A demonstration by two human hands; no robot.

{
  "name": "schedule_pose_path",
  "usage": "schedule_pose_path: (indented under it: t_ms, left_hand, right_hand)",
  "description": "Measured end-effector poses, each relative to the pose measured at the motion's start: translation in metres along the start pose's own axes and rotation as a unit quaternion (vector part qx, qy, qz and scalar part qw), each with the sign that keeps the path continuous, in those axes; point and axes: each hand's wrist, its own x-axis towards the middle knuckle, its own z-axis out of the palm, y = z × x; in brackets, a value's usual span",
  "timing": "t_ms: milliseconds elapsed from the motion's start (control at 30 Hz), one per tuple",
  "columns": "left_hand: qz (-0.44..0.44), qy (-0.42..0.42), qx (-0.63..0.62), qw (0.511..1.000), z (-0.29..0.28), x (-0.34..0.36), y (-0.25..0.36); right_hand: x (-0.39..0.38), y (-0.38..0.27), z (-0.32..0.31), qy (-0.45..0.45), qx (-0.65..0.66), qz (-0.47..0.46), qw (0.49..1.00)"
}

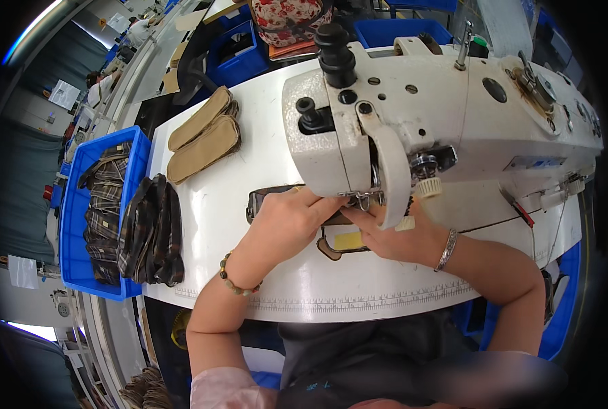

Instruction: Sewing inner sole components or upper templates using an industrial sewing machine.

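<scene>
A white sewing machine [331,136] stands over the table, its presser foot [364,199] down by my fingertips. Under that foot lies a dark plaid fabric piece [266,198], sticking out left of my left hand [294,217]. The left fingers are closed together, pressing the cloth just left of the foot. My right hand [403,235] grips the same work from the right, thumb and fingers close to the needle area. A tan-edged curved end [328,249] shows below the hands, beside a yellow patch [348,240]. My fingers hide most of the seam.
Two stacks of tan sole-shaped pieces [205,146] lie at the back left. Dark plaid pieces [150,232] hang over the edge of a blue bin [135,146] filled with more of them. A red-handled tool [522,213] rests right of the machine. A printed ruler [345,303] follows the front edge.
</scene>
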Motion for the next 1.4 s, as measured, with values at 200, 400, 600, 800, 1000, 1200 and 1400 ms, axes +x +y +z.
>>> schedule_pose_path:
  t_ms: [200,400,600,800,1000,1200,1400]
  left_hand:
    - [0.022,0.047,-0.007,0.999,0.01,0.0,-0.006]
    - [-0.002,0.029,0.07,0.997,0.01,-0.001,-0.007]
    - [0.0,-0.001,0.093,0.996,0.015,0.004,-0.006]
    - [0.074,0.072,0.016,0.995,0.032,-0.001,0.001]
    - [0.089,0.021,0.03,0.995,0.037,-0.001,0.0]
    - [0.001,-0.025,0.027,0.999,0.029,-0.002,0.004]
    - [0.001,0.008,0.008,1.0,0.027,0.004,0.014]
  right_hand:
    - [0.0,-0.003,0.002,-0.016,0.021,0.031,0.999]
    - [-0.002,-0.013,-0.02,-0.111,0.101,0.053,0.987]
    - [-0.011,-0.017,-0.021,-0.025,-0.096,-0.092,0.991]
    - [-0.002,-0.016,-0.021,0.142,-0.111,-0.133,0.975]
    - [-0.005,-0.016,-0.024,0.129,-0.121,-0.149,0.973]
    - [-0.014,-0.021,-0.022,-0.008,-0.095,-0.055,0.994]
    - [-0.01,-0.029,-0.02,-0.015,0.067,-0.016,0.998]
